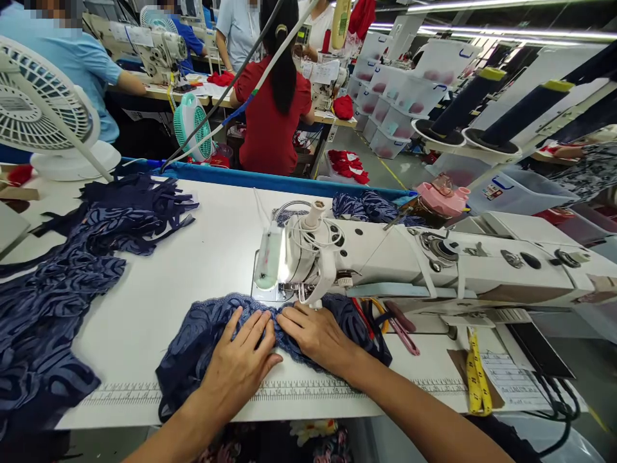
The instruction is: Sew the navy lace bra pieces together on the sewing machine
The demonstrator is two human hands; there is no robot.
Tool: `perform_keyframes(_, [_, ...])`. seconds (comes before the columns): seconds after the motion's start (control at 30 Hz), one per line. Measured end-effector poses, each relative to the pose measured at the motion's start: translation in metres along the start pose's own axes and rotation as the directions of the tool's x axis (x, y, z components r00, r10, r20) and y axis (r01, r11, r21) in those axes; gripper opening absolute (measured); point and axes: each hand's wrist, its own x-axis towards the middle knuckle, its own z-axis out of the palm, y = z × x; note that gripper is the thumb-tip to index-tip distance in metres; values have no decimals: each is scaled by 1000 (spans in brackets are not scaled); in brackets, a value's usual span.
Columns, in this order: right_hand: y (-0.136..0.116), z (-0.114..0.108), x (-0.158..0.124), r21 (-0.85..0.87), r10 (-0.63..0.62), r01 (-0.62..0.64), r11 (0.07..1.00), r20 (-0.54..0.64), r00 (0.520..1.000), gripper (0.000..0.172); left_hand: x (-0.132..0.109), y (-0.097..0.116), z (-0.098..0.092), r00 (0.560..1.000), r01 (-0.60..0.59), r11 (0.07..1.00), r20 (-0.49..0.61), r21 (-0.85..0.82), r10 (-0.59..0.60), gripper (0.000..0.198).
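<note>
A piece of navy lace fabric (202,337) lies on the white table in front of the sewing machine (409,257). My left hand (241,360) rests flat on the lace, fingers stretched toward the needle area. My right hand (315,334) lies on the lace just right of it, fingers extended and pressing the fabric down near the presser foot (301,296). The fingertips of both hands nearly meet below the machine head.
A large heap of navy lace pieces (58,283) covers the table's left side. A white fan (43,109) stands at the back left. Scissors (400,328) and a yellow tape measure (477,373) lie at right. Thread cones (525,116) stand at right. Other people work at machines behind.
</note>
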Motion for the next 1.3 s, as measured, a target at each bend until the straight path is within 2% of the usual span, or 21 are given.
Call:
perform_keyframes(0.1, [3,-1,-3,104,43,-43,994,0,999,26,0,1,-3,999,-35,999,-16,2,35,40])
perform_keyframes(0.17, [5,-2,-5,177,135,-126,976,-37,990,29,0,5,-3,996,-73,997,-43,-2,72,39])
perform_keyframes(0.27, [6,-1,-2,203,303,-285,937,-63,951,27,-1,14,-1,990,-118,993,-82,-30,115,40])
perform_keyframes(0.47, [1,3,20,215,467,-492,844,155,870,25,-9,22,3,990,-141,989,-1,-55,141,51])
perform_keyframes(0.6, [0,3,26,217,494,-524,824,180,851,26,-16,22,0,986,-144,988,75,-59,148,55])
perform_keyframes(0.8, [4,-2,27,247,499,-538,806,204,842,17,-14,23,-1,995,-101,992,17,-75,103,47])
perform_keyframes(0.97, [-2,-2,32,231,519,-557,798,208,829,29,-12,25,-5,993,-113,991,13,-66,114,48])
perform_keyframes(1.07, [-9,1,35,200,546,-580,790,202,813,26,-15,28,-7,993,-105,992,41,-77,108,54])
perform_keyframes(1.3, [-17,9,37,191,592,-621,760,190,783,24,-24,40,-2,999,38,986,2,-160,-39,54])
